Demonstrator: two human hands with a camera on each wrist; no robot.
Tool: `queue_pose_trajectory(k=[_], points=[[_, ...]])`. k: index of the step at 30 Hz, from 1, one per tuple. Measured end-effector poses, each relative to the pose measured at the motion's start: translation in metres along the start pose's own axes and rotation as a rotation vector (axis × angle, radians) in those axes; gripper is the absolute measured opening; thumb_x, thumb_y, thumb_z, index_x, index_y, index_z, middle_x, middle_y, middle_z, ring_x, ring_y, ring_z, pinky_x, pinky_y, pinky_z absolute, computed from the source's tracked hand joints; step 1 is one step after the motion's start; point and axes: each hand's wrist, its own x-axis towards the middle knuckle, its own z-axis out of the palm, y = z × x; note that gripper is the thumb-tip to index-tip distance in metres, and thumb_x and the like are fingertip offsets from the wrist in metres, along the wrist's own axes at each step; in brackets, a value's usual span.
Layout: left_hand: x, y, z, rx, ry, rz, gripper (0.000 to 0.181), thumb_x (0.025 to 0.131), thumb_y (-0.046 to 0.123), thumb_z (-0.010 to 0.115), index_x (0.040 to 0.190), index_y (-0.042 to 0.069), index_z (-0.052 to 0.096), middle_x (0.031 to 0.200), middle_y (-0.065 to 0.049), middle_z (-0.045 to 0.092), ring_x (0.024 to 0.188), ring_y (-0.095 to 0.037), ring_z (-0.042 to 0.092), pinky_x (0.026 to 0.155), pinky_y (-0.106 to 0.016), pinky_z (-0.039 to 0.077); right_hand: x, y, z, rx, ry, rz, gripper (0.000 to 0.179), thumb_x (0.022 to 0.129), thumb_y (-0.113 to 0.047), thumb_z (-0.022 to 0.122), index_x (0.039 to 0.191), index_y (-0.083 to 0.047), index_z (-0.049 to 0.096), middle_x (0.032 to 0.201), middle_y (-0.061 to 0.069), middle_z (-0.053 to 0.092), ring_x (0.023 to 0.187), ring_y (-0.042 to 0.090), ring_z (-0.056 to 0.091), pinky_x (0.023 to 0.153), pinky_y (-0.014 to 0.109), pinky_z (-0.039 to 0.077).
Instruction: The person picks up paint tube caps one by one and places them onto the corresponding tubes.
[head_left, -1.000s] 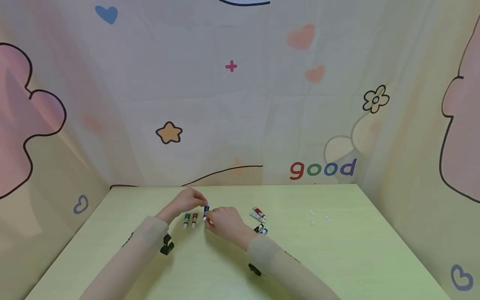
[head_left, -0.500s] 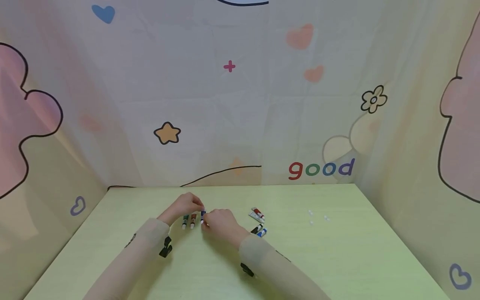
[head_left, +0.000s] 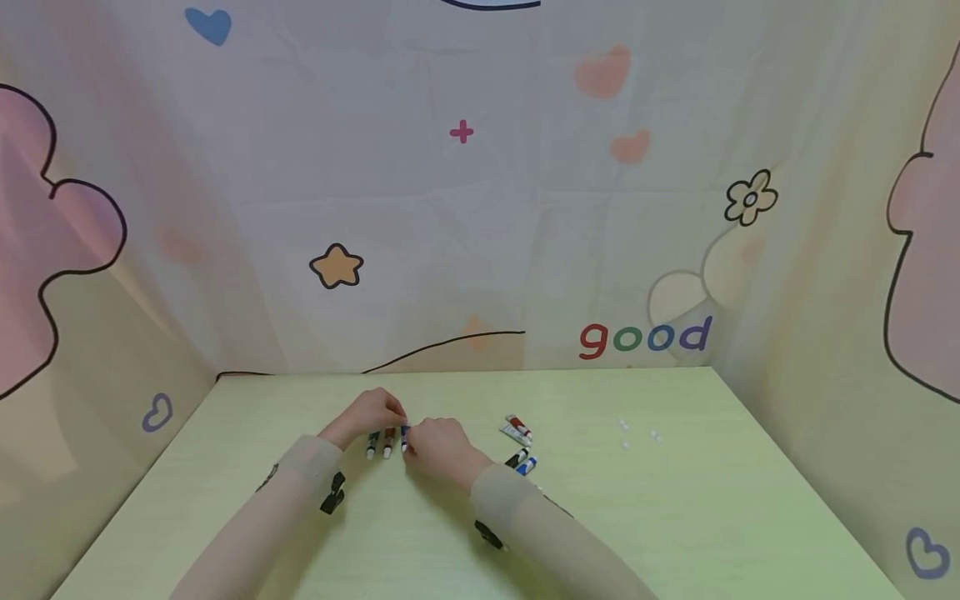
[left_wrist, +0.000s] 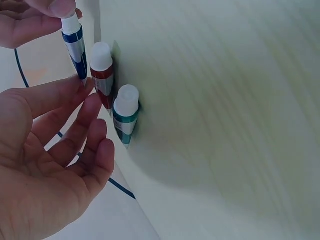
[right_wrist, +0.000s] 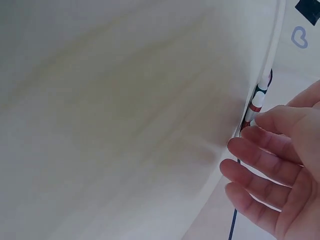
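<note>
A small blue paint tube (left_wrist: 76,52) with a white cap is between both hands. My left hand (head_left: 367,414) pinches its flat tail end, the other fingers loosely bent. At the cap end, my right hand (head_left: 442,448) pinches the tube between thumb and index finger. Just to the left lie a red paint tube (left_wrist: 103,80) and a green paint tube (left_wrist: 125,116), side by side with their white caps toward the person. In the head view the blue tube lines up beside the red one, close over the table, partly covered by the fingers.
Right of the hands lie a red tube (head_left: 518,427) on a whitish one (head_left: 514,433), with a black tube (head_left: 517,457) and another blue tube (head_left: 527,466) nearer. Several small white pieces (head_left: 656,436) are scattered farther right on the table (head_left: 675,517). A printed curtain (head_left: 450,208) stands behind.
Both hands have moved slightly left and toward the person with the blue paint tube, bringing it down beside the red one. The other tubes stay where they were.
</note>
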Motion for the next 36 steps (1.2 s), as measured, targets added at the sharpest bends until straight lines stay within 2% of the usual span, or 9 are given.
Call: queue_pose_trajectory(k=[5,10,13,14,17,21,25,31,36], points=[[0.001,0.002,0.0,-0.014,-0.029,0.0,0.013,0.094,0.01,0.066,0.09,0.002,0.076,0.072,-0.005,0.068,0.065,-0.018,0.06,0.07,-0.032,0.048,0.002,-0.002,-0.001,-0.012,-0.028,0.0,0.032,0.095,-0.024,0.065,0.065,-0.017,0.054,0.061,-0.005,0.049,0.054,0.011,0.044,0.048,0.028,0.039],[0.0,0.002,-0.002,-0.007,-0.038,0.041,0.013,0.092,0.01,0.067,0.086,0.004,0.076,0.071,-0.001,0.066,0.064,-0.016,0.058,0.069,-0.032,0.049,0.004,-0.003,0.0,-0.02,-0.044,0.006,0.03,0.095,-0.025,0.065,0.068,-0.017,0.057,0.065,-0.005,0.053,0.056,0.011,0.047,0.051,0.029,0.043],[0.002,0.003,-0.003,-0.005,-0.035,0.029,0.012,0.092,0.01,0.068,0.087,0.003,0.076,0.074,-0.003,0.068,0.066,-0.018,0.059,0.071,-0.034,0.049,0.005,-0.004,0.001,-0.033,-0.038,0.009,0.028,0.095,-0.025,0.066,0.069,-0.018,0.058,0.067,-0.005,0.056,0.057,0.011,0.049,0.051,0.03,0.045],[0.003,0.004,-0.002,-0.012,-0.036,0.006,0.011,0.092,0.01,0.068,0.088,0.003,0.076,0.076,-0.004,0.069,0.068,-0.019,0.06,0.073,-0.035,0.05,0.005,-0.004,0.001,-0.037,-0.036,0.011,0.027,0.094,-0.026,0.067,0.069,-0.018,0.059,0.067,-0.005,0.057,0.057,0.011,0.05,0.051,0.031,0.046],[0.004,0.004,-0.002,-0.014,-0.04,0.003,0.011,0.092,0.01,0.069,0.088,0.003,0.076,0.077,-0.004,0.069,0.069,-0.019,0.06,0.072,-0.035,0.05,0.006,-0.006,0.0,-0.043,-0.042,0.016,0.028,0.094,-0.027,0.067,0.069,-0.018,0.059,0.068,-0.004,0.058,0.057,0.012,0.05,0.051,0.031,0.046],[0.004,0.001,0.0,-0.017,-0.049,0.037,0.011,0.09,0.009,0.067,0.084,0.005,0.075,0.072,-0.001,0.066,0.064,-0.016,0.058,0.066,-0.031,0.048,0.005,-0.009,-0.002,-0.045,-0.062,0.026,0.03,0.095,-0.028,0.066,0.068,-0.018,0.059,0.069,-0.003,0.059,0.057,0.012,0.051,0.051,0.032,0.046],[0.006,-0.001,0.002,-0.027,-0.042,0.025,0.011,0.089,0.006,0.066,0.083,0.005,0.075,0.07,0.0,0.065,0.062,-0.015,0.058,0.063,-0.029,0.047,0.005,-0.011,-0.004,-0.039,-0.084,0.043,0.031,0.096,-0.029,0.065,0.069,-0.017,0.059,0.071,-0.002,0.061,0.059,0.013,0.053,0.052,0.032,0.047],[0.006,0.003,0.005,0.019,-0.005,-0.004,0.009,0.09,0.006,0.068,0.086,0.003,0.075,0.076,0.0,0.067,0.068,-0.016,0.058,0.068,-0.031,0.048,0.005,-0.009,-0.004,-0.025,-0.083,0.051,0.029,0.097,-0.03,0.065,0.071,-0.017,0.061,0.07,-0.002,0.059,0.058,0.013,0.053,0.052,0.032,0.047],[0.006,0.004,-0.001,0.04,0.019,-0.017,0.01,0.093,0.008,0.067,0.093,0.001,0.074,0.085,-0.004,0.069,0.076,-0.018,0.06,0.076,-0.037,0.052,0.005,0.005,-0.003,-0.02,-0.095,0.06,0.019,0.098,-0.029,0.065,0.085,-0.014,0.065,0.071,-0.002,0.058,0.06,0.013,0.053,0.054,0.031,0.048]])
